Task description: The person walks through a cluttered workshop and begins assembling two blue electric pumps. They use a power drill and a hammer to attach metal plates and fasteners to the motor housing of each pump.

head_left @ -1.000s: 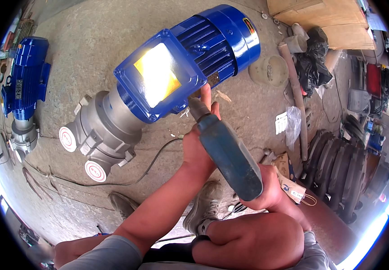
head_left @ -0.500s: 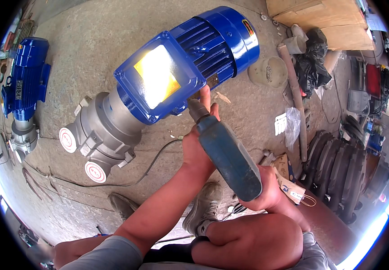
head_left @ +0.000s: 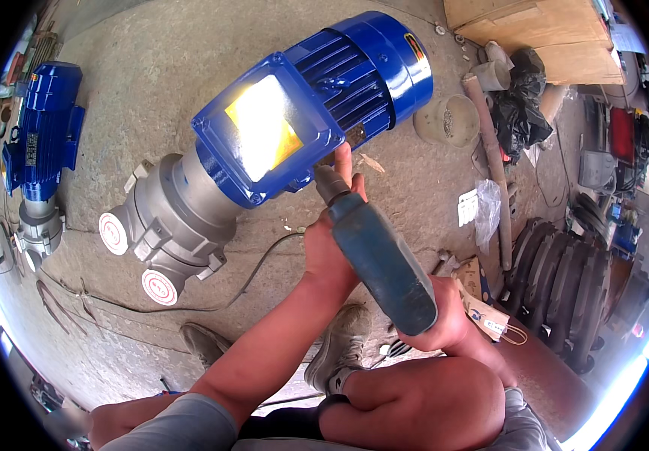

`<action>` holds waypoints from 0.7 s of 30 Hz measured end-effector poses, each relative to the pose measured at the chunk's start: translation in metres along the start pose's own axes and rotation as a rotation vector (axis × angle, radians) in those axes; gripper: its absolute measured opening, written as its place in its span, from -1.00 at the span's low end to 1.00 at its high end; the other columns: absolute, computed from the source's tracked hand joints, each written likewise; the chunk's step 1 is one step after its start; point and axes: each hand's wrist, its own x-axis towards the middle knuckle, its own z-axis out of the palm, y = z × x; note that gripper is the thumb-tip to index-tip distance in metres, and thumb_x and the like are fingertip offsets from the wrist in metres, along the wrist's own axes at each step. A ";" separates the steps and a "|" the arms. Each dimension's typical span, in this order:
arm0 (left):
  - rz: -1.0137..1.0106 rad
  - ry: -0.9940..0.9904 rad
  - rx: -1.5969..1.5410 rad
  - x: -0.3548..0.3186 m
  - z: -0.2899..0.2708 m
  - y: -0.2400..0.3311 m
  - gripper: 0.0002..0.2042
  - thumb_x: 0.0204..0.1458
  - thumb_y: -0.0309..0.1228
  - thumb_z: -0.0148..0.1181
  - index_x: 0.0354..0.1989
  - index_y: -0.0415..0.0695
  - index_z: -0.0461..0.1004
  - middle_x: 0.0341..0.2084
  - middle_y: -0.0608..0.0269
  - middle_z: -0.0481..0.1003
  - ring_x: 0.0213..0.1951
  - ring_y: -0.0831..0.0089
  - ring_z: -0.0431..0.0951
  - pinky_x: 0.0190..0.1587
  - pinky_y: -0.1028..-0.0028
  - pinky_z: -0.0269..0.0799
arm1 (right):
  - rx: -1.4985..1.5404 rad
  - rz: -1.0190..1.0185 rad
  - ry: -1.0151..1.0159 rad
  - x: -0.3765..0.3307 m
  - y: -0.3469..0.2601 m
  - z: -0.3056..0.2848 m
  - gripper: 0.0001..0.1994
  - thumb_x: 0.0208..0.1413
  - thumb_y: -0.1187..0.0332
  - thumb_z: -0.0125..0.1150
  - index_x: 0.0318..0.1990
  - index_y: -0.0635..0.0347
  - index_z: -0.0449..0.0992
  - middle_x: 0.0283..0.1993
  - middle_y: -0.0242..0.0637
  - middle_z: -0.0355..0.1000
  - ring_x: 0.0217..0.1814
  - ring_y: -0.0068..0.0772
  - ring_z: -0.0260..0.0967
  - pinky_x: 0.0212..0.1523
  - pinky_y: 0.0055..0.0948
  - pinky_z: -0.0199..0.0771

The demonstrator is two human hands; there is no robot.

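Note:
A blue electric motor (head_left: 362, 71) with a grey cast-metal housing (head_left: 181, 199) lies on the floor in front of me. Its square terminal box lid (head_left: 264, 135) carries a shiny reflective patch. White-and-red round caps (head_left: 160, 286) cover the housing's two ports. A worn dark-blue power drill (head_left: 384, 263) points its nose at the lower edge of the terminal box; the contact point is hidden. My left hand (head_left: 326, 244) wraps the drill's front from below, two fingertips showing beyond it beside the motor. At the drill's rear, my right hand (head_left: 444, 319) grips it, fingers mostly hidden underneath.
A second blue motor (head_left: 42, 128) stands at the far left. A black cable (head_left: 257, 274) runs across the floor. On the right are a long pipe (head_left: 493, 173), black plastic bags (head_left: 520, 98), cardboard (head_left: 542, 37) and several curved dark metal parts (head_left: 557, 278). My shoes (head_left: 339, 346) are close below.

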 end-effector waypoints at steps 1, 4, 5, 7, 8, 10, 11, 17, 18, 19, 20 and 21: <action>0.008 0.008 -0.007 0.000 0.000 0.000 -0.34 0.49 -0.34 0.13 0.66 -0.27 0.05 0.57 0.12 0.35 -0.39 0.21 0.80 -0.55 0.34 0.59 | -0.001 0.008 -0.014 -0.002 0.003 -0.001 -0.51 -0.25 0.31 0.59 -0.06 0.23 0.67 -0.28 -0.11 0.65 -0.30 -0.06 0.66 -0.24 -0.22 0.65; 0.012 0.019 0.010 0.000 0.000 0.000 -0.34 0.49 -0.33 0.13 0.65 -0.29 0.05 0.56 0.13 0.37 -0.39 0.22 0.80 -0.55 0.34 0.59 | 0.019 0.032 -0.033 -0.002 0.004 -0.002 -0.45 -0.27 0.29 0.62 -0.01 0.25 0.67 -0.25 -0.08 0.66 -0.27 0.05 0.68 -0.21 -0.20 0.66; 0.010 0.016 0.018 0.001 -0.001 0.000 -0.34 0.49 -0.33 0.13 0.65 -0.30 0.05 0.56 0.13 0.37 -0.38 0.22 0.80 -0.55 0.34 0.59 | 0.030 0.041 -0.035 -0.002 0.003 -0.002 -0.45 -0.27 0.29 0.62 -0.02 0.25 0.68 -0.26 -0.07 0.66 -0.27 0.05 0.68 -0.21 -0.21 0.66; 0.003 0.005 0.028 0.001 -0.002 0.002 -0.34 0.49 -0.34 0.12 0.65 -0.29 0.06 0.57 0.13 0.35 -0.37 0.21 0.80 -0.55 0.34 0.60 | 0.047 0.026 -0.006 0.000 0.000 0.000 -0.60 -0.22 0.35 0.55 -0.14 0.23 0.67 -0.31 -0.17 0.65 -0.33 -0.26 0.63 -0.26 -0.29 0.63; 0.003 0.002 0.029 0.001 -0.002 0.002 -0.34 0.49 -0.34 0.12 0.65 -0.29 0.06 0.57 0.12 0.35 -0.36 0.21 0.81 -0.55 0.34 0.60 | 0.055 0.018 0.008 0.001 -0.002 0.000 -0.68 -0.19 0.38 0.52 -0.20 0.22 0.67 -0.34 -0.22 0.65 -0.36 -0.42 0.60 -0.28 -0.32 0.61; 0.006 0.000 0.030 0.002 -0.002 0.002 -0.34 0.49 -0.34 0.12 0.66 -0.28 0.06 0.57 0.12 0.35 -0.36 0.20 0.80 -0.55 0.33 0.60 | 0.045 0.019 0.009 0.001 -0.002 0.000 -0.67 -0.19 0.38 0.52 -0.20 0.23 0.67 -0.34 -0.22 0.65 -0.36 -0.41 0.60 -0.29 -0.32 0.61; 0.010 0.002 0.030 0.002 -0.002 0.002 -0.34 0.49 -0.34 0.12 0.66 -0.27 0.06 0.57 0.12 0.36 -0.37 0.20 0.80 -0.55 0.34 0.60 | 0.041 0.019 0.010 0.001 -0.002 0.000 -0.67 -0.19 0.38 0.53 -0.20 0.23 0.67 -0.34 -0.22 0.65 -0.36 -0.41 0.60 -0.29 -0.32 0.61; 0.015 0.025 0.014 0.001 0.000 0.000 -0.34 0.49 -0.33 0.12 0.67 -0.24 0.06 0.53 0.10 0.41 -0.40 0.22 0.79 -0.56 0.33 0.58 | -0.005 0.006 0.010 0.000 0.001 0.000 -0.71 -0.19 0.37 0.53 -0.24 0.21 0.66 -0.36 -0.20 0.64 -0.39 -0.36 0.60 -0.31 -0.31 0.60; 0.017 0.031 0.029 0.001 0.000 0.001 -0.34 0.49 -0.33 0.12 0.67 -0.24 0.05 0.52 0.10 0.42 -0.40 0.22 0.79 -0.56 0.32 0.58 | -0.007 0.003 0.013 0.001 0.000 0.000 -0.71 -0.19 0.37 0.53 -0.25 0.21 0.66 -0.36 -0.20 0.64 -0.39 -0.35 0.60 -0.31 -0.30 0.60; 0.024 0.036 0.071 0.002 0.000 0.001 -0.33 0.50 -0.32 0.13 0.67 -0.23 0.05 0.52 0.10 0.42 -0.40 0.22 0.79 -0.56 0.32 0.58 | -0.009 0.000 0.017 0.002 0.000 0.001 -0.71 -0.19 0.37 0.53 -0.25 0.20 0.66 -0.36 -0.20 0.63 -0.40 -0.34 0.60 -0.32 -0.30 0.59; 0.023 0.037 0.084 0.002 0.000 0.002 -0.33 0.50 -0.32 0.13 0.68 -0.23 0.05 0.51 0.09 0.43 -0.39 0.22 0.79 -0.55 0.31 0.58 | -0.012 -0.002 0.021 0.002 -0.001 0.001 -0.72 -0.19 0.37 0.52 -0.26 0.20 0.66 -0.37 -0.20 0.63 -0.40 -0.33 0.60 -0.32 -0.30 0.59; 0.022 0.037 0.098 0.002 0.000 0.002 -0.33 0.50 -0.32 0.13 0.68 -0.22 0.04 0.51 0.09 0.43 -0.39 0.22 0.80 -0.55 0.31 0.58 | -0.010 0.004 0.017 0.002 0.000 0.000 -0.72 -0.19 0.37 0.52 -0.25 0.20 0.66 -0.37 -0.20 0.63 -0.40 -0.33 0.61 -0.32 -0.30 0.59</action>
